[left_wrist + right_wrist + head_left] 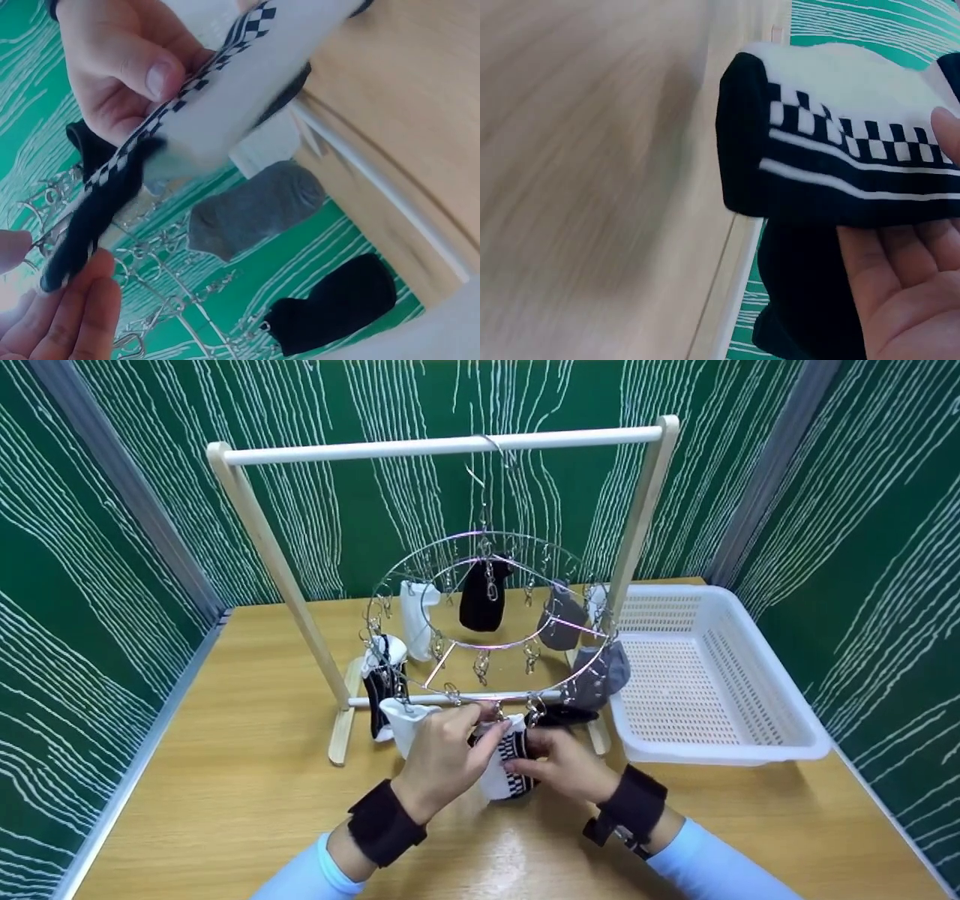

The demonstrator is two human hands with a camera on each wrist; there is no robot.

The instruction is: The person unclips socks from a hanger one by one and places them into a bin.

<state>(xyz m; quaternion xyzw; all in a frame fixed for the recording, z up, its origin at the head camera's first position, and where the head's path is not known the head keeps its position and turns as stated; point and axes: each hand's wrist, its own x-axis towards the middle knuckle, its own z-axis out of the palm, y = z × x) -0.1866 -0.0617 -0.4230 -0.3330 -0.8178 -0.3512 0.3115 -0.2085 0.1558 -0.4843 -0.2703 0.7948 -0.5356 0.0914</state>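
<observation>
A white sock with a black-and-white checkered band [495, 776] hangs at the front of a round metal clip hanger [487, 646]. My left hand [446, 754] pinches its cuff right at a metal clip [535, 706]; in the left wrist view, the left fingers [71, 319] lie under the dark cuff. My right hand [574, 765] grips the sock's side, thumb on the checkered front and fingers behind it. The right wrist view shows the sock's black toe end [742, 135] pointing away from the right hand [915, 292].
Around the hanger hang a white sock [416, 619], a black sock [481, 604], grey socks [561, 619] and others. The hanger hooks onto a wooden rack's white bar [442, 445]. At right stands a white perforated basket [750, 752] on the wooden table [247, 780].
</observation>
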